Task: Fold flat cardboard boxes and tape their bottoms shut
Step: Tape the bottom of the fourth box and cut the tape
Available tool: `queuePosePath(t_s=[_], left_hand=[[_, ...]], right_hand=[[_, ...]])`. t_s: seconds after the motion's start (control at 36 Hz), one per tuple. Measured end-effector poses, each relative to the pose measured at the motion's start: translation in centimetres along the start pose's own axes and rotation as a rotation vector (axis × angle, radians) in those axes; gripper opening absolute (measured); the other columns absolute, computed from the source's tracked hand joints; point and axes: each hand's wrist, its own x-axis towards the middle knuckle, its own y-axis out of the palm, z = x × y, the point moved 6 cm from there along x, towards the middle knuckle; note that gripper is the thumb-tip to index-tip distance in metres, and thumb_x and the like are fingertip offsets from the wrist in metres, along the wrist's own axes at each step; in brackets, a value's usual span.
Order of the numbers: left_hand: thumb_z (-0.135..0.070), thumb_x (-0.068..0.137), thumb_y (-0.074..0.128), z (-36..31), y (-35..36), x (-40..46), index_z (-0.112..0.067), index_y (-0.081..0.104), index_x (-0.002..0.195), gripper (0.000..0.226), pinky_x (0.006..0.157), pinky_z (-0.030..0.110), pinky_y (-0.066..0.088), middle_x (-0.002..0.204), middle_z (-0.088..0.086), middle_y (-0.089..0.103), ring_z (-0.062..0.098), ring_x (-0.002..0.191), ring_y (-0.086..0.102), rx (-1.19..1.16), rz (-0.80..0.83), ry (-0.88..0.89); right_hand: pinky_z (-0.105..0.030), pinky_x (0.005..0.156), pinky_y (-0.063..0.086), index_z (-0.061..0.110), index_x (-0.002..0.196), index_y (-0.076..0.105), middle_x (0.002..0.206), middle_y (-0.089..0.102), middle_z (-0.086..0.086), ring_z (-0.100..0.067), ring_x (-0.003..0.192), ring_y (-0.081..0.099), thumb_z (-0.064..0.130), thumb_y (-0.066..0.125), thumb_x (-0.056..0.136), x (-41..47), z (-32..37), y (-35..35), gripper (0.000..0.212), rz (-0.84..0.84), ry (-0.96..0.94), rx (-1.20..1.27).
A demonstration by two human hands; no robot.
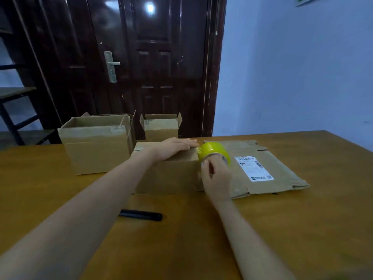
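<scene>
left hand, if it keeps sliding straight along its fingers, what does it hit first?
Likely the tape roll: the left hand lies flat on the box, fingertips pointing right, nearly at the roll held by the right hand. Depth unclear.

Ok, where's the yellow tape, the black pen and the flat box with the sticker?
yellow tape roll (212,150), head view, on its yellow outer band.
black pen (141,215), head view, middle of its barrel.
flat box (282,174), head view, bare cardboard right of the white label.
</scene>
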Motion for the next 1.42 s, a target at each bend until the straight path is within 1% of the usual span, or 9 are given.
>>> queuePosePath(t_s=[0.25, 0.42, 0.56, 0.67, 0.75, 0.86, 1.03, 1.25, 1.42], left_hand=[[-0.034, 0.096, 0.039, 0.1, -1.4, -0.9, -0.023, 0.069, 0.115, 0.037, 0.097, 0.021, 0.039, 0.125, -0.008, 0.063, 0.004, 0.116, 0.056, -0.379, -0.129, -0.005], [-0.047, 0.08, 0.051, 0.4, -1.3, -0.9, -0.018, 0.07, 0.112, 0.048, 0.102, 0.024, 0.038, 0.12, -0.005, 0.067, 0.004, 0.115, 0.058, -0.448, -0.137, -0.023], [-0.057, 0.07, 0.052, 0.7, -1.4, -0.7, -0.025, 0.072, 0.11, 0.054, 0.103, 0.026, 0.037, 0.12, -0.009, 0.066, 0.006, 0.117, 0.056, -0.401, -0.15, -0.03], [-0.028, 0.099, 0.034, 0.8, -1.7, -0.8, -0.011, 0.066, 0.116, 0.04, 0.109, 0.031, 0.036, 0.121, 0.003, 0.066, 0.011, 0.116, 0.059, -0.494, -0.162, 0.035], [-0.021, 0.101, 0.028, 1.3, -2.1, -1.0, -0.007, 0.063, 0.116, 0.04, 0.11, 0.039, 0.037, 0.119, 0.011, 0.067, 0.02, 0.114, 0.062, -0.603, -0.177, 0.067], [-0.024, 0.1, 0.033, 1.7, -2.3, -0.9, -0.011, 0.065, 0.112, 0.036, 0.11, 0.043, 0.035, 0.116, 0.007, 0.069, 0.019, 0.112, 0.063, -0.548, -0.219, 0.075], [-0.019, 0.1, 0.039, 0.7, -1.7, -0.7, -0.016, 0.068, 0.114, 0.032, 0.096, 0.021, 0.042, 0.113, 0.002, 0.069, 0.013, 0.11, 0.06, -0.324, -0.229, 0.05], [-0.025, 0.081, 0.036, 0.3, -0.9, -0.3, -0.021, 0.062, 0.116, 0.043, 0.091, 0.013, 0.041, 0.112, -0.007, 0.065, 0.001, 0.106, 0.058, -0.205, -0.199, 0.092], [-0.033, 0.087, 0.044, -1.0, -1.3, 0.5, -0.031, 0.065, 0.112, 0.033, 0.098, 0.026, 0.039, 0.114, -0.011, 0.062, 0.008, 0.111, 0.053, 0.025, -0.184, 0.076]], right_hand=[[-0.019, 0.05, 0.03, 0.018, 0.062, 0.049, 0.063, 0.05, 0.006, -0.008, 0.057, 0.044, 0.034, 0.045, 0.088, -5.8, 7.9, 5.8, 0.031, 0.658, -0.271, 0.039], [-0.031, 0.085, 0.037, 0.013, 0.125, 0.056, 0.117, 0.049, -0.003, -0.018, 0.108, 0.042, 0.04, 0.048, 0.096, -9.0, 8.8, 9.3, 0.04, 1.03, -0.383, -0.11], [-0.037, 0.09, 0.043, 0.015, 0.118, 0.056, 0.114, 0.047, 0.0, -0.018, 0.103, 0.045, 0.024, 0.046, 0.098, -8.3, 8.3, 8.9, 0.024, 1.148, -0.213, -0.036], [-0.032, 0.082, 0.047, 0.029, 0.101, 0.048, 0.096, 0.055, 0.008, -0.011, 0.086, 0.054, 0.018, 0.046, 0.097, -6.7, 6.7, 6.8, 0.012, 1.202, 0.102, 0.193], [-0.028, 0.076, 0.047, 0.03, 0.091, 0.041, 0.083, 0.065, 0.004, -0.01, 0.077, 0.06, 0.01, 0.05, 0.095, -5.3, 5.7, 5.0, 0.022, 1.103, 0.285, 0.464], [-0.021, 0.058, 0.043, 0.018, 0.099, 0.045, 0.065, 0.056, 0.004, -0.008, 0.059, 0.052, 0.005, 0.05, 0.095, -2.3, 4.6, 2.6, 0.015, 0.663, 0.437, 0.719], [-0.017, 0.052, 0.037, 0.017, 0.088, 0.048, 0.062, 0.049, 0.001, -0.003, 0.053, 0.045, 0.016, 0.053, 0.095, 0.3, 1.1, -1.2, 0.008, 0.061, 0.505, 0.601], [-0.035, 0.061, 0.044, 0.018, 0.075, 0.048, 0.076, 0.063, -0.01, -0.021, 0.071, 0.06, 0.042, 0.061, 0.088, -0.3, -1.6, -1.5, 0.03, -0.006, 0.652, 0.286], [-0.025, 0.056, 0.039, 0.02, 0.081, 0.049, 0.07, 0.056, 0.0, -0.012, 0.065, 0.053, 0.039, 0.051, 0.094, -0.4, -1.1, -1.6, 0.023, 0.007, 0.664, 0.353]])
